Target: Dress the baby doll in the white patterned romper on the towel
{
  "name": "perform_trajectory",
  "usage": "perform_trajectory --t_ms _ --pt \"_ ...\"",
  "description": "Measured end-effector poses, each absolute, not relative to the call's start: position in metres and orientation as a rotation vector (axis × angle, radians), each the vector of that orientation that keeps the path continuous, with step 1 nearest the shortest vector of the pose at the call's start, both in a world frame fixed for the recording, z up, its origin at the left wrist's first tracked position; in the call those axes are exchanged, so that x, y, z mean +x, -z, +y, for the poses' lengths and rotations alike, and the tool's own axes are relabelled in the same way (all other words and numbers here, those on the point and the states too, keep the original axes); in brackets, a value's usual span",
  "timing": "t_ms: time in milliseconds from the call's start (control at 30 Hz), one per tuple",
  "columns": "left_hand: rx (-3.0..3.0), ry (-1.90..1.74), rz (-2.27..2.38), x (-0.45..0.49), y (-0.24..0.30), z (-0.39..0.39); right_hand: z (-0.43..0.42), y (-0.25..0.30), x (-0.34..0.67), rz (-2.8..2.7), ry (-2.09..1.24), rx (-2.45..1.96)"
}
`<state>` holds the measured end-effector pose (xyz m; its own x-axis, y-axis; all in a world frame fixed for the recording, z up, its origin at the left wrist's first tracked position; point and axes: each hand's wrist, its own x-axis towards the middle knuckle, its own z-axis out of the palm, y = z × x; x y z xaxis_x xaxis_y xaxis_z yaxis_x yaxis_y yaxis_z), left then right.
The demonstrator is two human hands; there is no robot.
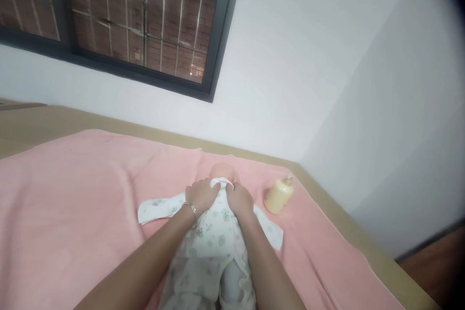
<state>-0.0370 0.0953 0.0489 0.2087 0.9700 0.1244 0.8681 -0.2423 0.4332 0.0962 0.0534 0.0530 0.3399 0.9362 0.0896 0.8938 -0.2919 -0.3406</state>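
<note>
A white baby romper (212, 232) with small green and grey prints lies spread on the pink blanket (72, 203), its sleeves stretched out to both sides. Above its collar shows the smooth round head of a baby doll (222, 171); the rest of the figure is hidden by the cloth. My left hand (202, 194), a bracelet at its wrist, grips the left side of the collar between thumb and fingers. Closed on the collar's right side is my right hand (240, 198). A small gap of folded collar cloth lies between my two thumbs.
A pale yellow pump bottle (279, 196) stands tilted in view on the blanket, right of the romper. Beyond the blanket runs a wooden edge (254, 150) against the white wall (290, 58). A dark-framed window (145, 19) with bars is at upper left.
</note>
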Motion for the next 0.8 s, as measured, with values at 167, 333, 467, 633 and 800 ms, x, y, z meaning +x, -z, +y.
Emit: perform_trajectory --t_ms 167,333,467,633,800 --pt "2.234 -0.565 1.736 -0.0369 -0.0481 0.0950 0.0533 -0.0519 0.0966 -1.612 -0.171 -2.274" --pt "2.229 -0.565 1.725 -0.0368 -0.0470 0.0958 0.0533 -0.0519 0.0964 -1.617 -0.171 -2.284" --pt "2.221 -0.565 1.728 -0.0369 -0.0464 0.0965 0.0531 -0.0530 0.0959 -1.621 -0.171 -2.302" --pt "2.223 -0.563 1.727 -0.0370 -0.0475 0.0959 0.0531 -0.0518 0.0963 -1.611 -0.156 -2.275" --pt "2.230 -0.572 1.728 -0.0367 -0.0478 0.0965 0.0534 -0.0514 0.0965 -1.589 -0.159 -2.245"
